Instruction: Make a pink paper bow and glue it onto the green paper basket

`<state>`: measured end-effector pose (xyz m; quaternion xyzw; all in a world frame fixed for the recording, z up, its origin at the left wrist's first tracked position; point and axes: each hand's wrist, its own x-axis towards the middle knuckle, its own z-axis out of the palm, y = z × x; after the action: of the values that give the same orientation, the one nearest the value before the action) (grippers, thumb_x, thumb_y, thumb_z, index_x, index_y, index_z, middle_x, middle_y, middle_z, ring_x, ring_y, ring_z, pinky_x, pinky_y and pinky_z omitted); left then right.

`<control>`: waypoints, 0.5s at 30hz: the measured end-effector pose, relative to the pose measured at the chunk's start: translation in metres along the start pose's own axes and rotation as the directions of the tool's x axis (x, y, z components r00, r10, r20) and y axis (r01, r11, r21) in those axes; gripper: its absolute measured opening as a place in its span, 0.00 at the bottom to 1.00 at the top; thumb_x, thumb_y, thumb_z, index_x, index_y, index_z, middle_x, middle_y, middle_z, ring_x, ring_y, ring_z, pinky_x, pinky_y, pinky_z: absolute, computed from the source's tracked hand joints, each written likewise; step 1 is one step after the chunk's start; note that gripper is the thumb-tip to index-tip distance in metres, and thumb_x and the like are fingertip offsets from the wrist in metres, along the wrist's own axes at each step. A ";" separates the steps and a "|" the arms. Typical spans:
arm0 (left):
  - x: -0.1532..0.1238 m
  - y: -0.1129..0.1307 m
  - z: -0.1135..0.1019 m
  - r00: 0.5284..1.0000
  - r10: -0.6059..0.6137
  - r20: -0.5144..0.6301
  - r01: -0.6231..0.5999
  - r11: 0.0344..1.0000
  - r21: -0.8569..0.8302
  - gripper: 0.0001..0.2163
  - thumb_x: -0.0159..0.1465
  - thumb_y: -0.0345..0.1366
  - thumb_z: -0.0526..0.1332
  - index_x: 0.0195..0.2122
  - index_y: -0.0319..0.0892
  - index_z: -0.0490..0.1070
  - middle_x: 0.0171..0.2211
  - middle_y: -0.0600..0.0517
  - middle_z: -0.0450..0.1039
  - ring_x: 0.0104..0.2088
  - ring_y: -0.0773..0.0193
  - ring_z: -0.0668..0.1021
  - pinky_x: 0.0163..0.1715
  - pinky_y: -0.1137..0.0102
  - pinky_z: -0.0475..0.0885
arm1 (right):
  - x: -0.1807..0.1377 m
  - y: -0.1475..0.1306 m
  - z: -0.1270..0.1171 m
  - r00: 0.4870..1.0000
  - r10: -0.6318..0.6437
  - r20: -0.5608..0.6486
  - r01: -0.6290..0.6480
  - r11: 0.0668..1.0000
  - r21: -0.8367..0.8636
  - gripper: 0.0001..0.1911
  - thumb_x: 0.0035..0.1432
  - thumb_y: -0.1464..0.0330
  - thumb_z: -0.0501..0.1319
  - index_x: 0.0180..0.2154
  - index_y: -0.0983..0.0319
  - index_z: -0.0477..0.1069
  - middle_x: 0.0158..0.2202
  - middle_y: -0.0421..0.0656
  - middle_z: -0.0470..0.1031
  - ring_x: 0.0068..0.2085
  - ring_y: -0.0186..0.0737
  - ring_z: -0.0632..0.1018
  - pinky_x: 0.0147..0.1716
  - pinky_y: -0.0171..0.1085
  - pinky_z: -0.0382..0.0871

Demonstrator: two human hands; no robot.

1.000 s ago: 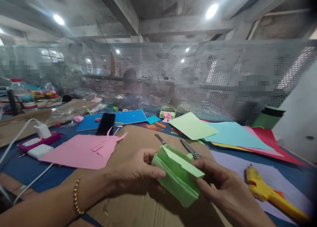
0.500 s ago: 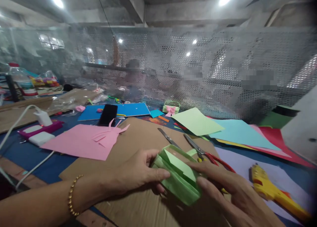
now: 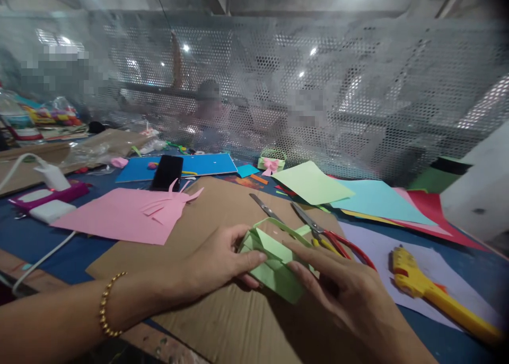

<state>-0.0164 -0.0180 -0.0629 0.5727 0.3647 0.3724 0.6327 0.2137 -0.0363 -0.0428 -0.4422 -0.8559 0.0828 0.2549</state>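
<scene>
Between my hands is a small light-green paper basket (image 3: 274, 271) with a thin paper handle looped over its far side. Its left end is pinched by my left hand (image 3: 228, 258), thumb on the near face and fingers behind. My right hand (image 3: 338, 284) grips the right end, with its index finger along the top edge and thumb against the near side. Just beyond the basket lie red-handled scissors (image 3: 322, 231). A second pair, with yellow handles (image 3: 324, 246), lies beside them, partly hidden by the basket.
Brown cardboard (image 3: 222, 205) lies beneath my hands. Pink cut paper (image 3: 127, 210) and a phone (image 3: 167, 172) lie left. A yellow glue gun (image 3: 421, 284) rests on lilac paper (image 3: 369, 237) at right. Behind are coloured sheets (image 3: 382, 200), a bow-trimmed green basket (image 3: 271, 162) and a perforated screen (image 3: 246, 88).
The view has tilted down slightly. Both hands stay on the green paper basket; its top flap now lies lower, the opening looks narrower, and my right fingers have come farther over it.
</scene>
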 end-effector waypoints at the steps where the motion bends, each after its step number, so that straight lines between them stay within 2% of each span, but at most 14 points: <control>1: 0.000 0.000 0.000 1.000 -0.001 -0.006 0.001 1.000 0.001 0.20 0.61 0.44 0.68 0.49 0.37 0.72 0.40 0.46 0.76 0.33 0.63 0.81 0.33 0.69 0.79 | 0.000 -0.001 0.000 1.000 0.003 -0.011 -0.003 1.000 -0.010 0.25 0.70 0.63 0.54 0.66 0.44 0.61 0.55 0.41 0.79 0.47 0.45 0.82 0.40 0.40 0.79; 6: -0.003 0.000 0.001 1.000 0.002 -0.005 -0.002 1.000 -0.021 0.20 0.61 0.45 0.68 0.49 0.37 0.72 0.42 0.45 0.75 0.35 0.62 0.81 0.34 0.69 0.79 | 0.000 -0.001 0.003 0.999 0.003 -0.041 -0.004 1.000 -0.031 0.24 0.70 0.63 0.55 0.65 0.46 0.64 0.58 0.43 0.76 0.47 0.47 0.82 0.26 0.36 0.76; 10: -0.003 -0.002 0.001 1.000 -0.014 -0.001 0.014 1.000 -0.027 0.19 0.62 0.44 0.68 0.50 0.38 0.72 0.43 0.46 0.75 0.36 0.63 0.81 0.34 0.70 0.77 | 0.000 0.002 0.005 0.998 0.040 -0.052 -0.041 0.999 -0.020 0.22 0.70 0.63 0.55 0.63 0.43 0.67 0.57 0.40 0.77 0.51 0.48 0.81 0.38 0.42 0.79; 15: -0.004 -0.010 0.001 0.998 0.018 0.058 -0.015 0.998 -0.058 0.18 0.61 0.35 0.69 0.51 0.39 0.70 0.43 0.47 0.75 0.36 0.65 0.79 0.35 0.72 0.74 | 0.000 0.005 0.007 0.997 0.044 -0.058 -0.044 0.999 -0.001 0.20 0.71 0.63 0.53 0.61 0.46 0.69 0.59 0.41 0.75 0.58 0.47 0.76 0.53 0.47 0.74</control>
<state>-0.0167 -0.0226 -0.0731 0.5679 0.3305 0.3710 0.6562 0.2132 -0.0328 -0.0505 -0.4633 -0.8384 0.0748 0.2772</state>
